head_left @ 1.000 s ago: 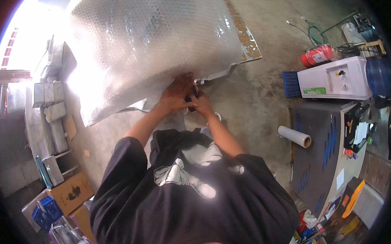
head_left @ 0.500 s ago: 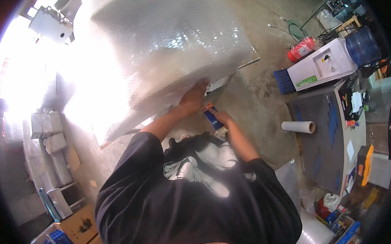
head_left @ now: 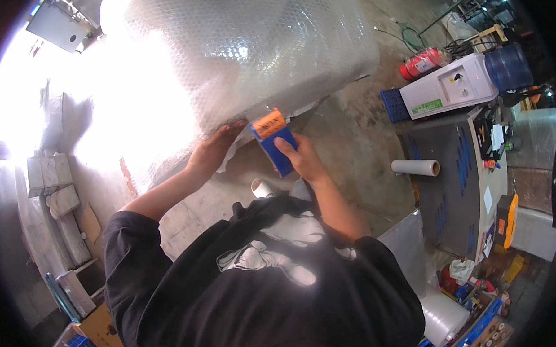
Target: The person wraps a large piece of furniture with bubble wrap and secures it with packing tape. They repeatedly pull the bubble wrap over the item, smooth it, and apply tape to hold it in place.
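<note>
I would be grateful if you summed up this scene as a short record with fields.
Left grip: at the near edge of the bubble-wrapped bundle, fingers extended
Right grip: closed around a blue-and-orange tool
Tool position: beside the bundle's near edge, orange end toward the bundle
Right side: white roll near a grey desk; water dispenser with blue bottle

Bright on Your Left, Dimmer on Your Right

Strong white light [head_left: 20,112] washes out the upper left of your view. Around you spreads a grey concrete floor [head_left: 359,171], darkly stained in places. To your right runs a long pale-grey worktop [head_left: 498,180] with a dark, blue-streaked side panel [head_left: 441,193]; just beyond it is a white water dispenser [head_left: 439,97] fitted with a translucent blue bottle [head_left: 509,67].
</note>
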A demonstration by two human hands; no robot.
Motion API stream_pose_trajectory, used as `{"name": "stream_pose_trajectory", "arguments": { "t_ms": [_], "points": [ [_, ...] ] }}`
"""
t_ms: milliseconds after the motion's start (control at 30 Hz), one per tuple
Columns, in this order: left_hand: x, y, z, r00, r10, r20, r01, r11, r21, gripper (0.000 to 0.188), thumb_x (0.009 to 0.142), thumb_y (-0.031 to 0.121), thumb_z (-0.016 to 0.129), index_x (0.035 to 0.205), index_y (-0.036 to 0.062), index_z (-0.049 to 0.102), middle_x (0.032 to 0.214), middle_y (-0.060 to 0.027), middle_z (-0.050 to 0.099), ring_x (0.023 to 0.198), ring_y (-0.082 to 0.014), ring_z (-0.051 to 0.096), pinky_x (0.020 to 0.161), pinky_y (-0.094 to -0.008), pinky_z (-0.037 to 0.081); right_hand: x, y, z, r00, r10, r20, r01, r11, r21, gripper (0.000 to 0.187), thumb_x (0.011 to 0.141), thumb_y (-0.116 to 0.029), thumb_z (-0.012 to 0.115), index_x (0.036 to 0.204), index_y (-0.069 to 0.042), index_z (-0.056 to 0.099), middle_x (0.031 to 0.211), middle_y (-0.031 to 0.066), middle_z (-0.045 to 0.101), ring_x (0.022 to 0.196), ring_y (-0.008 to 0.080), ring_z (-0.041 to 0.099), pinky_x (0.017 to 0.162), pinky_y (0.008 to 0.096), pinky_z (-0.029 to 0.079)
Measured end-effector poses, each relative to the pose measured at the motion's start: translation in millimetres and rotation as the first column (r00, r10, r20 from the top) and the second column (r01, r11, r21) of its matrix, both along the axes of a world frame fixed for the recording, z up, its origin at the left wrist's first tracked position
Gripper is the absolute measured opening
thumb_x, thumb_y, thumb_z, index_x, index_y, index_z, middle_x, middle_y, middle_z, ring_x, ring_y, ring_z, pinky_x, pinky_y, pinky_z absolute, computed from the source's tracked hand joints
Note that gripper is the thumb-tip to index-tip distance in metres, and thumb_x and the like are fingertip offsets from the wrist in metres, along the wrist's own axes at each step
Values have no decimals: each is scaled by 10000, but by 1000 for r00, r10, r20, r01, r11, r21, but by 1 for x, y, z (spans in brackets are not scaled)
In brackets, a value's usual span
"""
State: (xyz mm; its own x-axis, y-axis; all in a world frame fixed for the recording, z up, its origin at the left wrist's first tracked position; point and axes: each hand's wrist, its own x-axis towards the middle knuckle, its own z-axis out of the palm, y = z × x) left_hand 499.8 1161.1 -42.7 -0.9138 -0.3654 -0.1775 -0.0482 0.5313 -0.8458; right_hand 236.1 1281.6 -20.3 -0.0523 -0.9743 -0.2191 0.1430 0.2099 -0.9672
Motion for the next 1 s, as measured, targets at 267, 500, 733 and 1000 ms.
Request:
{"name": "stream_pose_trajectory", "arguments": {
  "t_ms": [267,500,733,1000],
  "points": [
    [26,10,21,997,37,68,-54,960,274,621,983,262,448,1546,15,358,1679,-72,196,1559,-198,108,1258,-377,14,21,-39,-7,997,40,-61,-41,999,-12,609,921,-576,641,1007,21,727,857,74,714,783,129,636,732,294,511],
    [-1,35,36,963,233,135,-269,869,416,842,947,493,526,1551,-37,276,1643,-172,244,1545,-300,151,1252,-452,108,19,-39,-92,918,159,-364,-55,958,280,596,951,-556,598,1107,8,714,957,120,725,851,179,672,767,332,520],
    [-69,12,-13,948,171,-270,104,633,767,812,884,261,629,1550,-25,263,1615,-178,288,1517,-318,229,1264,-425,167,13,-42,-179,914,127,-385,-51,978,202,795,862,-711,596,1180,9,700,1048,212,723,953,317,702,860,393,519],
    [-66,-2,-44,669,716,-201,70,209,976,508,1038,138,313,1544,110,356,1572,-117,397,1440,-297,389,1197,-391,306,22,-42,-179,628,352,-694,51,871,488,704,817,-667,642,1165,-61,721,1112,158,728,1029,338,692,930,395,507]
  ]
}}
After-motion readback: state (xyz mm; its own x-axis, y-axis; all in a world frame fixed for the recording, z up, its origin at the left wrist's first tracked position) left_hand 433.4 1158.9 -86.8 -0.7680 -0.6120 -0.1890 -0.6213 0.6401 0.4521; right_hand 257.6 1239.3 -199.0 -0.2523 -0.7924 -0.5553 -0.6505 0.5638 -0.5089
